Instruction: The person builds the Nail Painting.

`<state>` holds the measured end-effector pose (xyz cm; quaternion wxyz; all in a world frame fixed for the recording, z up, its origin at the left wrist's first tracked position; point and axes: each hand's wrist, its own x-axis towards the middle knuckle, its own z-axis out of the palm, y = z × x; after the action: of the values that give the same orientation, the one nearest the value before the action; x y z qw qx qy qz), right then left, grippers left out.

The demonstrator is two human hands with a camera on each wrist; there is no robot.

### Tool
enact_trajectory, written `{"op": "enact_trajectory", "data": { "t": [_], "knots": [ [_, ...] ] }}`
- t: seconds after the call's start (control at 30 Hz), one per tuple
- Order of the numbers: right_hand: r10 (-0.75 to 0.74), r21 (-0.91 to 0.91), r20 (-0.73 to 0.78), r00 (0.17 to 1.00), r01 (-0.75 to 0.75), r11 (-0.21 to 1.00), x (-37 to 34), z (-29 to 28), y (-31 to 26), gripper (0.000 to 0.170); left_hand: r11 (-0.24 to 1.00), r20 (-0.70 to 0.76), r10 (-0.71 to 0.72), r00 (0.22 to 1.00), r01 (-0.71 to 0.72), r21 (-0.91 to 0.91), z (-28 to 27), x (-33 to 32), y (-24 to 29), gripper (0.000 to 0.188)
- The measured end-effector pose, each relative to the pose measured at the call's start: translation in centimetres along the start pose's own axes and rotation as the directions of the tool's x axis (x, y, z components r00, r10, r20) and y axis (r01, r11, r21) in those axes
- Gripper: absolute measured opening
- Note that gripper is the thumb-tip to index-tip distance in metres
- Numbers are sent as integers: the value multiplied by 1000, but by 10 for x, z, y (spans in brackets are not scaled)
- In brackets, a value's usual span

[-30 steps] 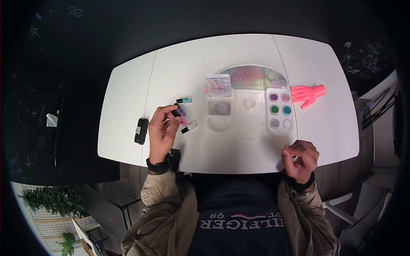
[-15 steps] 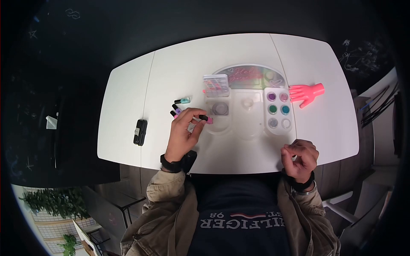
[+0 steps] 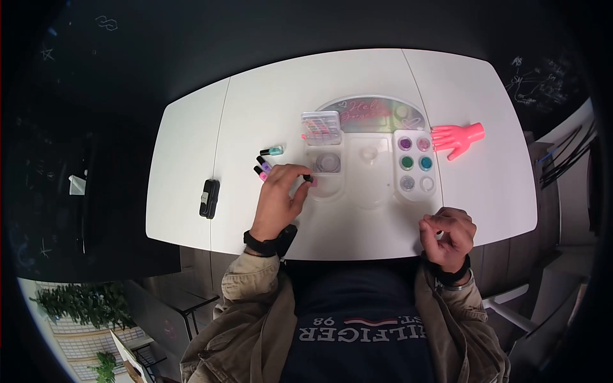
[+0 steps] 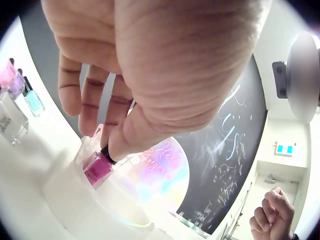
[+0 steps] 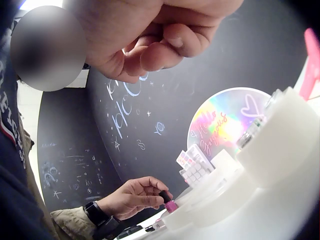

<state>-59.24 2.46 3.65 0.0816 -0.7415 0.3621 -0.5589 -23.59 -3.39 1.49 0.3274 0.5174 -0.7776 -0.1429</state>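
My left hand [image 3: 278, 196] pinches the black cap of a magenta nail polish bottle [image 4: 98, 169] between thumb and fingers. The bottle is at the rounded front-left compartment of the white manicure station [image 3: 350, 185], its lower part inside the rim. Left of that hand lie a teal nail polish bottle [image 3: 275, 150], a purple one [image 3: 264, 164] and a pink one [image 3: 261, 172]. In the left wrist view a clear nail polish bottle [image 4: 11, 120] also shows. My right hand [image 3: 449, 237] is held above the table's front edge, fingers curled in, with nothing visible in it.
The station carries an upright clear case [image 3: 321, 127], a tray of glitter pots [image 3: 407, 163] and an iridescent backboard [image 3: 373, 115]. A pink model hand [image 3: 461, 140] lies at the right. A black case [image 3: 209, 198] is at the left of the white table [image 3: 185, 147].
My left hand has picked up the magenta bottle from beside the other bottles and carried it right to the station's front-left compartment, lowering it there. The right hand has stayed in place.
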Motion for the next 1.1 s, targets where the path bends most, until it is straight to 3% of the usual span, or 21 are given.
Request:
{"op": "enact_trajectory", "data": {
  "t": [0.27,0.5,0.63,0.67,0.77,0.87,1.1],
  "knots": [
    [-3,0,5,1000,3,1000,-1,-1,1,17,990,-20,-107,994,104,-99,-15,0,-1,35],
    [1,-14,3,1000,-1,1000,0,-1,0,17,940,-157,-329,931,308,-145,-48,-7,-45,34],
    [1,-19,5,1000,-1,1000,0,0,-1,18,900,-138,-417,898,429,78,-54,-15,-67,35],
    [-1,-22,6,1000,1,1000,0,0,-1,18,900,-101,-405,909,415,134,-54,-17,-73,46],
    [3,-6,13,1000,-3,1000,-1,0,0,18,907,-15,-365,931,360,218,-47,-25,-85,55],
    [5,4,13,1000,-5,1000,-2,1,2,18,883,-11,-413,911,403,241,-44,-24,-88,59],
    [0,18,17,1000,0,1000,-2,1,2,19,924,-100,-344,934,356,142,-41,-20,-77,47]
  ]
}}
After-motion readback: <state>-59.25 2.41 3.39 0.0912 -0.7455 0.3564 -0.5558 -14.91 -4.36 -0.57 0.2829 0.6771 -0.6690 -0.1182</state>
